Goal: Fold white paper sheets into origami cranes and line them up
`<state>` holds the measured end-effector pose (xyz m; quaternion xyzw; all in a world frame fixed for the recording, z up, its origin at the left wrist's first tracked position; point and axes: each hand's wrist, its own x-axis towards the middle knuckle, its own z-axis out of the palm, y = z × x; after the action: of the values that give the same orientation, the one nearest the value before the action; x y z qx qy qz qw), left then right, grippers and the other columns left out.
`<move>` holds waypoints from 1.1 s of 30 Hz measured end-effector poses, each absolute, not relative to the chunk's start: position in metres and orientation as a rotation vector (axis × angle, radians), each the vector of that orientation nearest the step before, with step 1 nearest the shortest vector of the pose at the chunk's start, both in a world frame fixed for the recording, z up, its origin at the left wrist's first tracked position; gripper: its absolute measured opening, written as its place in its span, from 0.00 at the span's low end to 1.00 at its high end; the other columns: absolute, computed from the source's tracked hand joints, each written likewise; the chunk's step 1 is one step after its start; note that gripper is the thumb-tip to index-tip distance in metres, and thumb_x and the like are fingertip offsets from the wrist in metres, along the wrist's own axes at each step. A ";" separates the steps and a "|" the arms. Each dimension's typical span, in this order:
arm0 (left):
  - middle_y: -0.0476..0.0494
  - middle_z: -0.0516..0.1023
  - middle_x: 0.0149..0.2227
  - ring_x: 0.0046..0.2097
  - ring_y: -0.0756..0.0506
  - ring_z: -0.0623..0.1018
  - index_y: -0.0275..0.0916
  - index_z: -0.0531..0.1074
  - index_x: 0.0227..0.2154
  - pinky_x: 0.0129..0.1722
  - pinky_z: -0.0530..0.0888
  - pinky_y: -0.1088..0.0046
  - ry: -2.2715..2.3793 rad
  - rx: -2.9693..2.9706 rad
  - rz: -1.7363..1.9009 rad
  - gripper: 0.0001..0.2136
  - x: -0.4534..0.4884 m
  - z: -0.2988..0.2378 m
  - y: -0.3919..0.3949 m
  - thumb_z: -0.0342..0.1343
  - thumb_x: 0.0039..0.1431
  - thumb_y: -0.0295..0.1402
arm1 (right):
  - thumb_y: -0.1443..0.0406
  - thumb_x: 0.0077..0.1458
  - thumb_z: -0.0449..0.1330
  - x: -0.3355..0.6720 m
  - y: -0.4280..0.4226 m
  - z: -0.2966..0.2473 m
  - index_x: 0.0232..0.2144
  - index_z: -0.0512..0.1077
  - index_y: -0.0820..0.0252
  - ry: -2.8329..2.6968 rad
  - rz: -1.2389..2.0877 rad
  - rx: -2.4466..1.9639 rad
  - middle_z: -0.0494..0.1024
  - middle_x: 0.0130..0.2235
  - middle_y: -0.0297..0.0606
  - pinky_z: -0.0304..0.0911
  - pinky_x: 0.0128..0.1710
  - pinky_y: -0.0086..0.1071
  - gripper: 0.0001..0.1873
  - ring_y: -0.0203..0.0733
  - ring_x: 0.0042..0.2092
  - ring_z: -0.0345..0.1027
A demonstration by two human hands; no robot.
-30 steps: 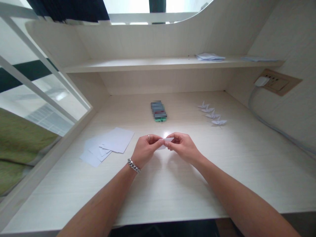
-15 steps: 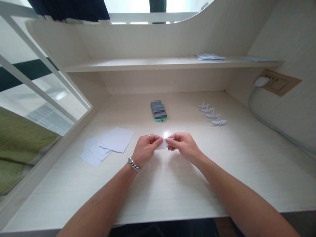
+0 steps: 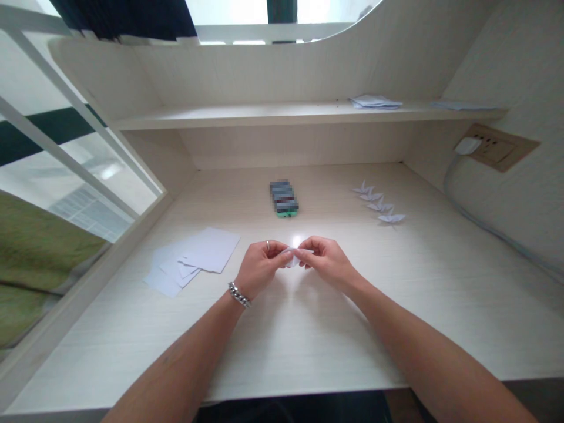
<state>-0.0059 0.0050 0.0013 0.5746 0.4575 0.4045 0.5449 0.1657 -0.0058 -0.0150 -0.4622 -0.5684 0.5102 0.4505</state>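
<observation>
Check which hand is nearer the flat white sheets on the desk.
Left. The left hand is right of the sheets; the right hand is farther right of them.

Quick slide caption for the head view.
Left hand and right hand pinch a folded paper over the desk, loose white sheets to the left, origami figures farther back to the right.

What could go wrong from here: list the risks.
The left hand and right hand pinch a small folded paper between them, so an uneven pull might tear it. The loose sheets lie beside the left hand; a brush could scatter them. The small paper figures sit close together, so a bump might shift several.
</observation>
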 end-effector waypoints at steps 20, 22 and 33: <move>0.42 0.80 0.25 0.27 0.47 0.79 0.32 0.78 0.28 0.28 0.74 0.73 1.095 1.374 0.995 0.12 -0.005 0.002 0.004 0.68 0.44 0.36 | 0.59 0.53 0.62 0.168 -0.007 -0.013 0.28 0.76 0.63 -1.505 1.099 -1.152 0.76 0.27 0.36 0.64 0.29 0.30 0.12 0.36 0.28 0.67; 0.43 0.80 0.24 0.26 0.48 0.78 0.32 0.78 0.29 0.27 0.74 0.74 1.106 1.345 1.001 0.12 -0.006 0.002 0.004 0.69 0.42 0.34 | 0.59 0.53 0.62 0.167 -0.006 -0.014 0.29 0.76 0.63 -1.470 1.069 -1.166 0.76 0.27 0.36 0.63 0.29 0.30 0.11 0.36 0.28 0.67; 0.41 0.83 0.31 0.33 0.46 0.81 0.33 0.78 0.31 0.35 0.76 0.71 1.066 1.274 1.053 0.15 -0.008 0.001 0.005 0.71 0.37 0.30 | 0.57 0.50 0.65 0.169 -0.003 -0.017 0.33 0.77 0.63 -1.366 1.139 -1.130 0.78 0.29 0.38 0.66 0.28 0.31 0.14 0.37 0.28 0.69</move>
<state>-0.0077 0.0055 0.0006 0.5393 0.4512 0.4455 0.5542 0.1694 -0.0029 -0.0175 -0.4662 -0.5636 0.4700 0.4941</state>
